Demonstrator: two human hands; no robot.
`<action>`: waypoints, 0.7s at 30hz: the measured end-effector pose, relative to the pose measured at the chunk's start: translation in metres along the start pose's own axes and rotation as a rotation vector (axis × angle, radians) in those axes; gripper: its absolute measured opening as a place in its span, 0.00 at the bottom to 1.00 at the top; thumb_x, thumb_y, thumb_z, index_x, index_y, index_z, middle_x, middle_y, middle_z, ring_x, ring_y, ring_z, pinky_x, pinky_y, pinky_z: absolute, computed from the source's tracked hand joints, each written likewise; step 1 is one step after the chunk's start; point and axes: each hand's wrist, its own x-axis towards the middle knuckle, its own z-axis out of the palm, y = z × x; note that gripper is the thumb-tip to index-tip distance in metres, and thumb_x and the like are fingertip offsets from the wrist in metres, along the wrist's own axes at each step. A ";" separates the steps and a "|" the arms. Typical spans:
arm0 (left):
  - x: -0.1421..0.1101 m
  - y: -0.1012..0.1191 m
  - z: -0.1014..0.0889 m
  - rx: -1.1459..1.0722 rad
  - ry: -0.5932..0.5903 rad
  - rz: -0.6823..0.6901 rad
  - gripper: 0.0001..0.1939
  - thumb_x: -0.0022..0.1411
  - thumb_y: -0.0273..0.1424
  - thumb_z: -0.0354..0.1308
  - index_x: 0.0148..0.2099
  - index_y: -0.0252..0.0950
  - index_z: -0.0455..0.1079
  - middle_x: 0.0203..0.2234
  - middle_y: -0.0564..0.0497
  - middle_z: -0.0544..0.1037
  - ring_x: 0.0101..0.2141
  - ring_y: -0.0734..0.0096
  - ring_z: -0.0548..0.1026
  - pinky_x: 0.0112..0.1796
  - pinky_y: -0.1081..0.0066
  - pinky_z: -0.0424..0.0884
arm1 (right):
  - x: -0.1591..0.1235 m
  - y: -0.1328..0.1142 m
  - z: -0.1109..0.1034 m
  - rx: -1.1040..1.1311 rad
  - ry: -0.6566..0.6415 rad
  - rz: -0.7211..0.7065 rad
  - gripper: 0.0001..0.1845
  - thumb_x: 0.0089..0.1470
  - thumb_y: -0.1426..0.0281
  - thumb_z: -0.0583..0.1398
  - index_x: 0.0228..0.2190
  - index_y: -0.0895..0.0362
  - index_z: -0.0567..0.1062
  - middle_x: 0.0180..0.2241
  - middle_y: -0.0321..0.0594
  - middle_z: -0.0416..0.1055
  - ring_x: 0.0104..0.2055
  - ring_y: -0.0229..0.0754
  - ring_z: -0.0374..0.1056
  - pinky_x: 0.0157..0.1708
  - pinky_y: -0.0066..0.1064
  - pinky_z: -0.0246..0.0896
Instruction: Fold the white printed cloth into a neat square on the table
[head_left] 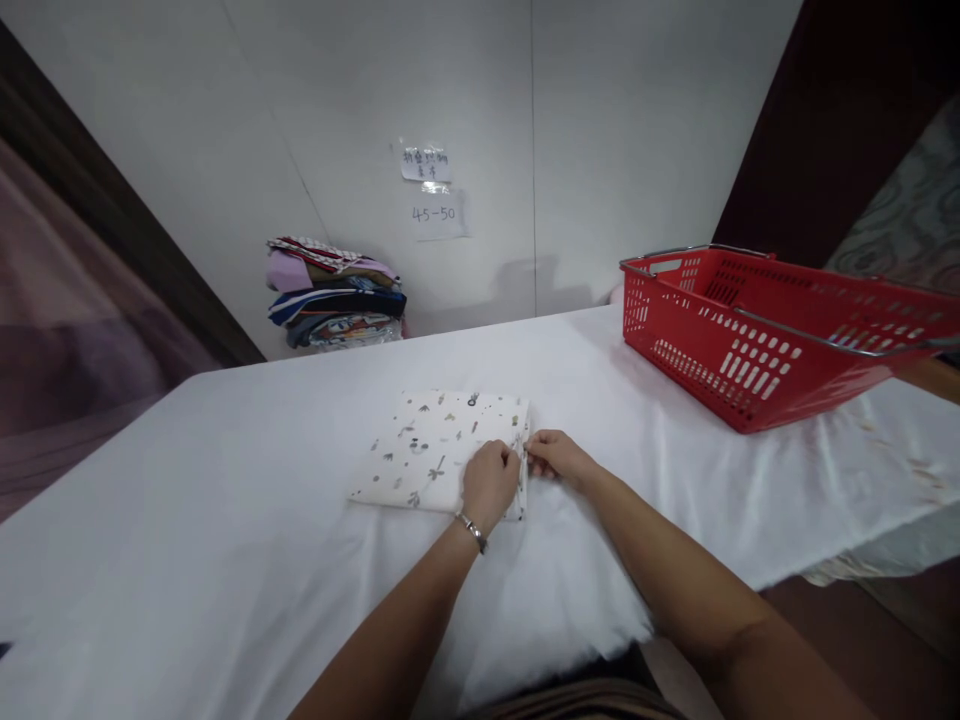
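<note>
A folded white cloth (420, 455) with small dark and grey prints lies flat on the white-covered table. My left hand (491, 480), with a bracelet at its wrist, rests on the cloth near its right edge, fingers curled in at that edge. Just to the right, my right hand (556, 455) pinches the right edge of the same cloth. The fingertips of both hands are close together, and the left ones are partly hidden.
On the right of the table (247, 440) stands a red plastic basket (705, 360) with metal handles. A stack of folded fabrics (337, 295) sits at the back left by the wall. Two handwritten paper notes (441, 215) are taped to the wall.
</note>
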 end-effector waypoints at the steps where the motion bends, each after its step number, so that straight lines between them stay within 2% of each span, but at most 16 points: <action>1: -0.001 0.001 0.000 0.001 -0.004 -0.001 0.11 0.59 0.33 0.45 0.28 0.37 0.65 0.27 0.51 0.72 0.28 0.72 0.68 0.28 0.71 0.56 | 0.000 0.001 0.000 0.003 0.001 -0.008 0.08 0.47 0.68 0.57 0.21 0.57 0.65 0.12 0.30 0.64 0.11 0.28 0.54 0.09 0.20 0.43; 5: -0.002 0.004 -0.002 0.043 -0.033 -0.011 0.11 0.60 0.34 0.45 0.29 0.37 0.64 0.27 0.52 0.71 0.28 0.73 0.68 0.27 0.72 0.56 | 0.006 0.007 0.000 0.001 0.024 -0.059 0.07 0.43 0.69 0.58 0.20 0.57 0.65 0.13 0.29 0.63 0.12 0.28 0.55 0.10 0.20 0.42; 11: 0.004 0.005 -0.003 0.095 -0.101 -0.035 0.12 0.58 0.41 0.48 0.32 0.38 0.65 0.29 0.52 0.72 0.30 0.71 0.69 0.27 0.72 0.56 | 0.013 0.015 0.000 0.021 0.027 -0.128 0.08 0.42 0.67 0.58 0.19 0.57 0.65 0.12 0.28 0.61 0.11 0.28 0.51 0.11 0.22 0.42; 17: 0.009 0.003 -0.005 0.125 -0.148 -0.057 0.12 0.59 0.38 0.47 0.31 0.38 0.65 0.28 0.51 0.73 0.30 0.69 0.70 0.26 0.71 0.57 | 0.010 0.013 0.000 -0.012 0.013 -0.146 0.08 0.42 0.66 0.58 0.20 0.57 0.66 0.12 0.27 0.61 0.11 0.28 0.50 0.11 0.22 0.42; 21: 0.009 0.003 -0.005 0.109 -0.128 -0.073 0.11 0.59 0.37 0.47 0.31 0.38 0.65 0.28 0.51 0.74 0.30 0.69 0.70 0.27 0.71 0.57 | 0.004 0.006 0.001 -0.015 -0.001 -0.104 0.06 0.42 0.68 0.57 0.21 0.58 0.67 0.14 0.28 0.62 0.12 0.28 0.51 0.12 0.22 0.40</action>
